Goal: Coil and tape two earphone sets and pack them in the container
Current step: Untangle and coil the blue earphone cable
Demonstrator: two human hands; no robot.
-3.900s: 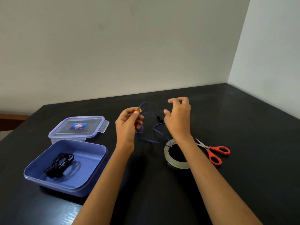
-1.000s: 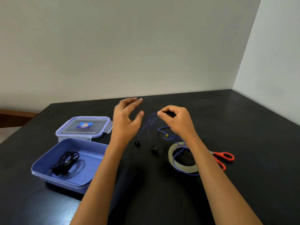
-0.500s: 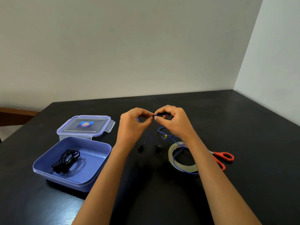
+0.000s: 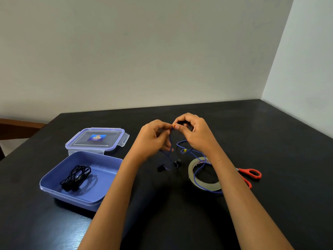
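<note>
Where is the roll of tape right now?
In the head view the roll of tape lies flat on the black table, under the right forearm, just left of the red scissors, with blue earphone cord draped across it.

The surface (image 4: 270, 134) looks like dark, faintly glossy wood grain; the container (image 4: 54, 186) smooth translucent blue plastic; the tape roll (image 4: 191, 175) clear and shiny; the scissors' handles (image 4: 254, 175) glossy red plastic.
</note>
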